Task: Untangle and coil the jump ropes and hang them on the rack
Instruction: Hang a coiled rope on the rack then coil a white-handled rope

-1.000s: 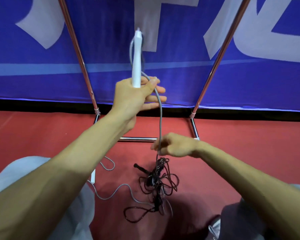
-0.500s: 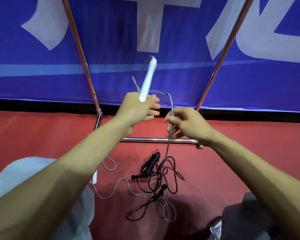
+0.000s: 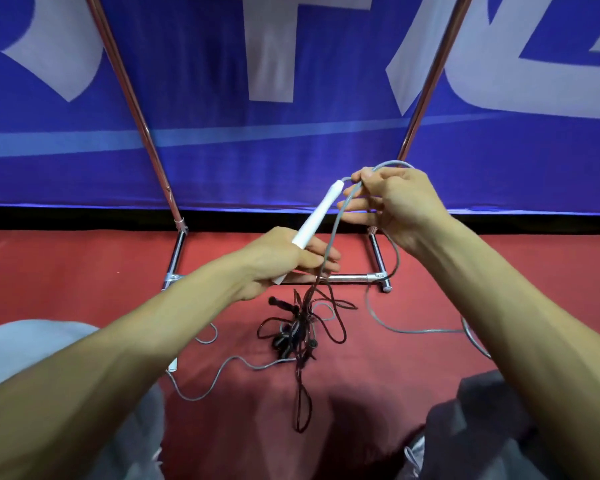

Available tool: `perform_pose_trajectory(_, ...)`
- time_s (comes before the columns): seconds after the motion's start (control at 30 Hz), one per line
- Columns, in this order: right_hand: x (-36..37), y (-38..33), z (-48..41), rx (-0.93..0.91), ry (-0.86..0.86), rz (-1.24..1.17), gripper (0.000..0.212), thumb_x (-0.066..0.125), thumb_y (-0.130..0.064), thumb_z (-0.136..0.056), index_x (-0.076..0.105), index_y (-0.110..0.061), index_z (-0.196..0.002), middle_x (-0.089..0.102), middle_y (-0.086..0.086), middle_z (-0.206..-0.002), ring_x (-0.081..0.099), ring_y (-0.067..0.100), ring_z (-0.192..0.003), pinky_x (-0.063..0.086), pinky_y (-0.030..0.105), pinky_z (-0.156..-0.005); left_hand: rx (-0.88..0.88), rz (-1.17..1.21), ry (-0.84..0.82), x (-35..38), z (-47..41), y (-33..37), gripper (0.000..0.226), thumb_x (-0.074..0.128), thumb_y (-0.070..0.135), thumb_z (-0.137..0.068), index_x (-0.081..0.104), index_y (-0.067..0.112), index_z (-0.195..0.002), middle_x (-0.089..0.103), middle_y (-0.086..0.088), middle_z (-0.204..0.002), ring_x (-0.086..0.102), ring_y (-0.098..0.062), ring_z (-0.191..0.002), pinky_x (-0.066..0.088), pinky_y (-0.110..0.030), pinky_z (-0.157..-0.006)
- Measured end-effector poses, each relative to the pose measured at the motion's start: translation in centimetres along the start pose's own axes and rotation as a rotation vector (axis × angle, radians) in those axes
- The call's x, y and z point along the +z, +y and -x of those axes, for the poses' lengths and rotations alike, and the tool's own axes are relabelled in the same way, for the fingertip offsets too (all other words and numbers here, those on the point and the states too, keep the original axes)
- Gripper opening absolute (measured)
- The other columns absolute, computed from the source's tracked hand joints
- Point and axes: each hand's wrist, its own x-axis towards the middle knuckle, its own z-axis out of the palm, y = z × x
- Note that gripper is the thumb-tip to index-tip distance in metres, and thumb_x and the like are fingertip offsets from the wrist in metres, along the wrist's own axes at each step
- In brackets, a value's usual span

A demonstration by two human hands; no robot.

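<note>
My left hand (image 3: 284, 261) grips the lower end of a white jump-rope handle (image 3: 317, 213) that points up and to the right. My right hand (image 3: 392, 206) pinches the grey rope (image 3: 333, 230) close to the handle's tip, where the rope arcs over the fingers. That grey rope trails down to the red floor on both sides; its second white handle (image 3: 173, 367) lies at the lower left. A black jump rope (image 3: 302, 330) lies in a tangle on the floor below my hands. The metal rack (image 3: 347, 278) stands just behind, its two poles rising to the top edge.
A blue banner (image 3: 291, 150) with white lettering hangs behind the rack. The floor (image 3: 66, 271) is red matting. My knees in grey trousers fill both lower corners.
My left hand has lowered and tilted the white handle to the right. My right hand has moved up and right along the grey rope to the handle's tip, pulling slack out to the right.
</note>
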Motion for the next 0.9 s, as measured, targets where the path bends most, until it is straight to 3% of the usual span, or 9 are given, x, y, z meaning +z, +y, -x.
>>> perform_pose_trajectory(0.17,-0.4,0.3,-0.5,0.026,0.070,-0.078,0.024,0.045,-0.015,-0.101,0.057,-0.001,-0.085,0.062,0.014,-0.075,0.068,0.019,-0.054,0.058,0.029,-0.054,0.127,-0.030,0.243,-0.2,0.0,-0.4,0.011,0.061,0.006,-0.094,0.070,0.012,-0.092,0.075,-0.007,-0.085,0.071,-0.013,-0.077,0.056,-0.019,-0.068)
perform_pose_trajectory(0.3,0.5,1.2,-0.5,0.128,0.011,-0.012,0.023,0.040,-0.010,-0.100,0.059,-0.001,-0.090,0.064,0.015,-0.081,0.067,0.025,-0.061,0.060,0.029,-0.058,0.189,0.107,0.414,-0.7,0.1,0.5,0.011,0.059,0.008,-0.096,0.068,0.011,-0.091,0.073,-0.006,-0.079,0.072,-0.015,-0.068,0.060,-0.030,-0.073)
perform_pose_trajectory(0.43,1.9,3.7,-0.1,0.144,-0.211,0.410,0.021,0.046,0.005,-0.090,0.064,-0.001,-0.099,0.065,0.016,-0.088,0.062,0.024,-0.077,0.054,0.031,-0.071,0.292,0.252,0.431,-1.5,0.9,2.3,0.008,0.059,0.010,-0.096,0.067,0.007,-0.097,0.072,-0.005,-0.079,0.073,-0.017,-0.068,0.061,-0.027,-0.065)
perform_pose_trajectory(0.57,2.9,6.9,0.5,0.084,-0.558,0.887,0.025,0.055,0.002,-0.088,0.066,-0.011,-0.106,0.068,0.007,-0.103,0.059,0.013,-0.092,0.048,0.024,-0.084,0.377,0.372,0.422,-2.1,1.9,3.6,0.010,0.059,0.010,-0.096,0.065,0.005,-0.102,0.072,-0.007,-0.083,0.074,-0.019,-0.071,0.056,-0.021,-0.058)
perform_pose_trajectory(0.7,3.4,8.8,0.7,-0.023,-0.604,1.189,0.018,0.052,-0.010,-0.093,0.068,-0.015,-0.101,0.071,0.005,-0.091,0.062,0.017,-0.080,0.047,0.024,-0.075,0.456,0.499,0.425,-3.1,2.7,4.4,0.008,0.060,0.009,-0.095,0.064,0.006,-0.101,0.073,-0.006,-0.083,0.075,-0.022,-0.075,0.056,-0.024,-0.060)
perform_pose_trajectory(0.8,3.7,8.4,0.8,0.032,-0.507,0.929,0.028,0.040,-0.002,-0.097,0.065,-0.010,-0.088,0.069,0.008,-0.079,0.066,0.020,-0.074,0.057,0.035,-0.072,0.499,0.506,0.468,-3.3,3.0,4.5,0.009,0.063,0.009,-0.093,0.062,0.004,-0.101,0.073,-0.007,-0.081,0.075,-0.025,-0.077,0.056,-0.026,-0.060)
perform_pose_trajectory(0.9,3.5,7.6,0.5,0.007,-0.523,0.809,0.021,0.046,0.001,-0.093,0.064,-0.008,-0.090,0.066,0.002,-0.078,0.064,0.014,-0.076,0.057,0.035,-0.078,0.522,0.549,0.502,-3.4,3.0,4.4,0.007,0.064,0.010,-0.093,0.063,0.004,-0.098,0.073,-0.005,-0.076,0.075,-0.026,-0.077,0.057,-0.028,-0.061)
